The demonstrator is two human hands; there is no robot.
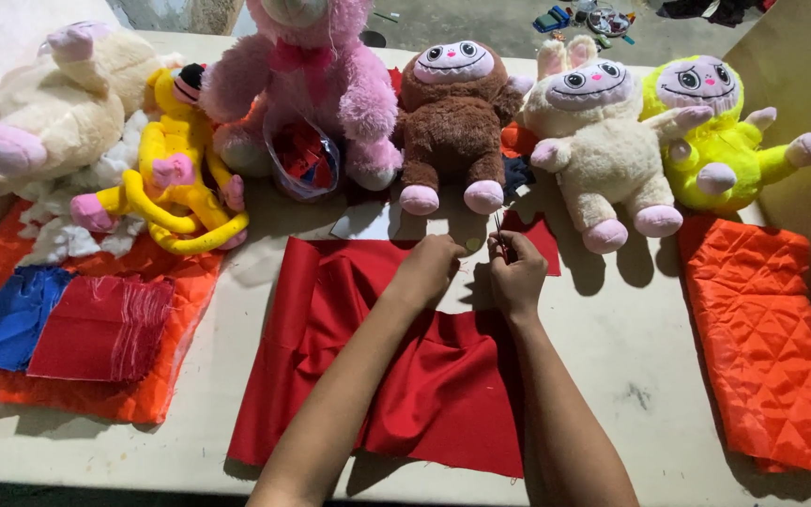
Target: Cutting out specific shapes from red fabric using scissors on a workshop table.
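Looking down through the head camera, I see both hands meeting at the far edge of a red cloth (405, 376) spread on the pale worktop (631, 347). I take that cloth as my landmark. My left hand (427, 268) is curled shut, pinching the cloth's far edge. My right hand (516, 274) is closed too, just beside the left, gripping thin scissors (498, 230) whose blades point away from me; I cannot tell how far the blades stand apart.

Beyond the cloth sits a row of plush toys: a brown one (452, 117) straight past my hands, a pink one (307, 84) to its left with a clear bag of scraps (304, 160) in its lap, a cream one (598, 141) and a yellow-green one (715, 131) to the right. Left of the cloth lies an orange quilted piece (96, 394) carrying folded blue cloth (11, 314) and a dark red folded piece (105, 329). Right of the cloth, well apart, lies another orange quilted pad (767, 347).
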